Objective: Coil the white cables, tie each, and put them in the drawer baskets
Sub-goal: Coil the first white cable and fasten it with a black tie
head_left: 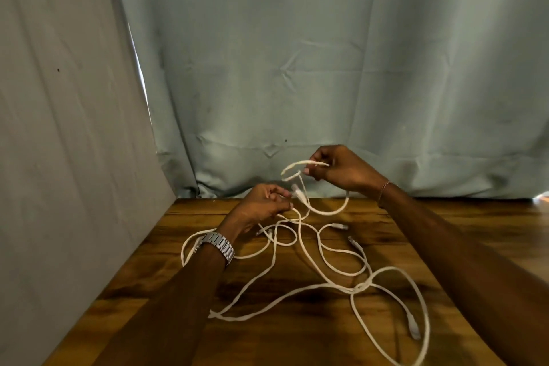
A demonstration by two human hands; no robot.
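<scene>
Several white cables (pixel 323 285) lie tangled in loose loops across the wooden table (pixel 297 342). My left hand (pixel 261 205) is raised just above the table's far edge and pinches one cable near its plug (pixel 298 192). My right hand (pixel 341 169) is higher and to the right, pinching a small loop (pixel 297 168) of the same cable between thumb and fingers. From that hand a strand sags in a curve (pixel 329 211) down toward the heap. Other plugs (pixel 413 327) lie on the table. No drawer or baskets are in view.
A pale blue cloth (pixel 297 68) hangs behind the table, and a grey panel (pixel 59 157) stands along its left side. A watch is on my left wrist, and a thin bracelet on my right.
</scene>
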